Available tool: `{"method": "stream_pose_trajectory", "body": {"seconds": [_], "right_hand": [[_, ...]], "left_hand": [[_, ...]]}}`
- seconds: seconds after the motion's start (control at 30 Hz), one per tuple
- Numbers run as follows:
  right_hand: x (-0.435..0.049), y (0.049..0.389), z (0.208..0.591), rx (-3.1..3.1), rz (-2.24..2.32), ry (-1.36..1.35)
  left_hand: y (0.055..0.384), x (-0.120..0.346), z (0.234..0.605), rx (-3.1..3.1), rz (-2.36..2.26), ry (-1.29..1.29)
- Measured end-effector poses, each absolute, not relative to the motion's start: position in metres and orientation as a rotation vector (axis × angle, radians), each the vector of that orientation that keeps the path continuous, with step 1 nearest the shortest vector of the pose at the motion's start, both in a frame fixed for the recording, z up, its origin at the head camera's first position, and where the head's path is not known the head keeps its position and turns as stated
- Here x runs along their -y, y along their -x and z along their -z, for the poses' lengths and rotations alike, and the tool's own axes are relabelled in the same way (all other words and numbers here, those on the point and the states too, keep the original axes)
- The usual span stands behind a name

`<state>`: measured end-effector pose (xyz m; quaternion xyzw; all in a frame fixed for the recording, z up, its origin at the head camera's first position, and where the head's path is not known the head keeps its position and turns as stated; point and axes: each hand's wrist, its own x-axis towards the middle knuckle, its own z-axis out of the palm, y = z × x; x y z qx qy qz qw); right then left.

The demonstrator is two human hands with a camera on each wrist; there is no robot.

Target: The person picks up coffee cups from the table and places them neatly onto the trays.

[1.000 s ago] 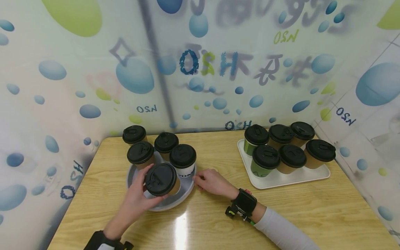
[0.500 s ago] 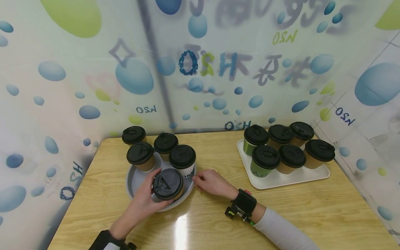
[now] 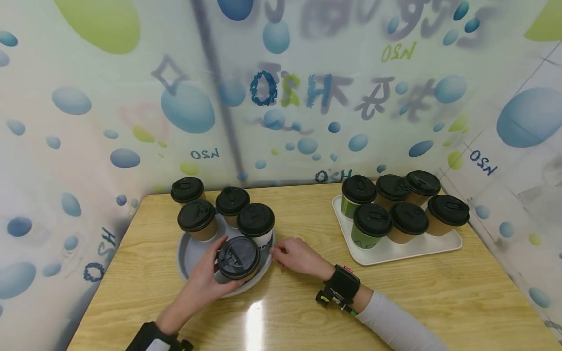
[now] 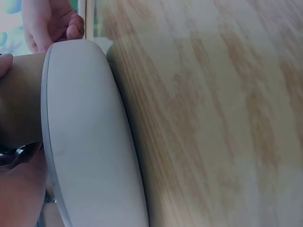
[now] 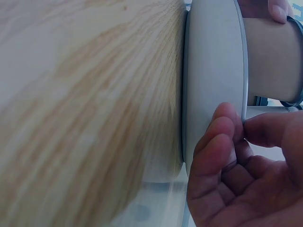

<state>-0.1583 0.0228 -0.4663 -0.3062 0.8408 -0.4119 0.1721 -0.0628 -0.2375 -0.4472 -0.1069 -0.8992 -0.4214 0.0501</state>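
Note:
My left hand (image 3: 204,280) grips a brown paper coffee cup (image 4: 21,99) with a black lid (image 3: 238,257), thumb on the near side and fingers round the far left. The cup stands upright at the front of a round grey tray (image 3: 188,251). My right hand (image 3: 300,258) pinches the right rim of that tray; in the right wrist view its thumb is inside the rim, its curled fingers outside. Just behind the held cup is a white cup (image 3: 264,240) with a black lid. Two more lidded cups, one brown (image 3: 204,233), stand farther back.
Another black-lidded cup (image 3: 188,189) stands at the back left, near the patterned wall (image 3: 281,141). At the right, a white rectangular tray (image 3: 395,253) bears several lidded cups, some green (image 3: 364,239). The wooden table (image 3: 307,312) runs in front of both trays.
My left hand has brought the cup a little to the right and toward me, and it now stands more upright, close in front of the white cup. The right hand stays at the rim.

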Motion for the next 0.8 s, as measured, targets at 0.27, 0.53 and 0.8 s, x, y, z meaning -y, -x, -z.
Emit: {"method": "stream_pose_trajectory", "body": {"seconds": [0.27,0.53,0.8], "right_hand": [[-0.021,0.159,0.465,-2.378,1.170,0.866],[-0.022,0.165,0.465,-2.394,1.148,0.857],[-0.024,0.173,0.467,-2.442,1.161,0.782]], "left_hand": [[0.057,0.246,0.443,2.795,1.272,0.328],[0.050,0.270,0.437,2.880,0.923,0.635],[0.048,0.263,0.440,2.820,0.892,0.881]]}}
